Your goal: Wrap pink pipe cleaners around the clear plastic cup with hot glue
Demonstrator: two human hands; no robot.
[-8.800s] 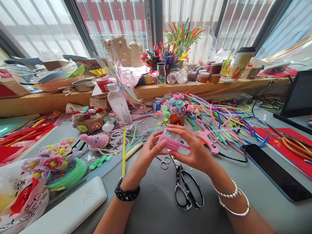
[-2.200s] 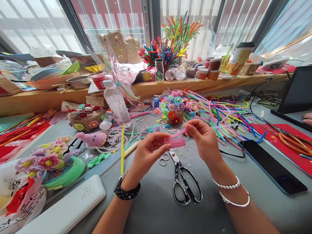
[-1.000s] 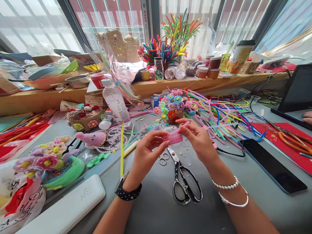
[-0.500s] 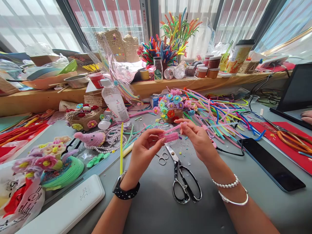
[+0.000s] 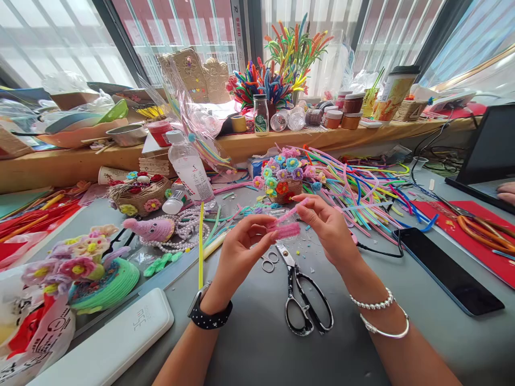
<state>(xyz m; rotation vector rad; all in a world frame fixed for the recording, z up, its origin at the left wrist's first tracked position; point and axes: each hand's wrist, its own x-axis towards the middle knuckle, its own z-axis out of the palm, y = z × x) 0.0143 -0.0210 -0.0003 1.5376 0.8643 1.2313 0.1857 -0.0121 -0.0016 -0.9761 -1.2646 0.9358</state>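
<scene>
Between my two hands is a pink pipe cleaner [image 5: 288, 230], bent into several side-by-side lengths. The fingers of my left hand [image 5: 251, 238] are closed on its folded part. My right hand [image 5: 322, 220] pinches the upper strand between thumb and fingers, up and to the right of the folded part. Below them on the grey table lie large scissors [image 5: 298, 295] with black spotted handles and, to their left, small silver scissors [image 5: 269, 261]. A basket of pipe-cleaner flowers [image 5: 284, 174] stands just beyond my hands.
Loose coloured pipe cleaners [image 5: 354, 187] spread behind my right hand. A phone [image 5: 448, 271] lies at right, a white power bank [image 5: 116, 338] at left. A clear bottle [image 5: 189, 169], a bead string [image 5: 193, 230] and a green crafted basket [image 5: 107, 284] sit left. Another person's hand [image 5: 507, 192] rests by a laptop.
The pink pipe cleaner and my left hand have shifted very slightly to the right. Both hands keep their grip on it.
</scene>
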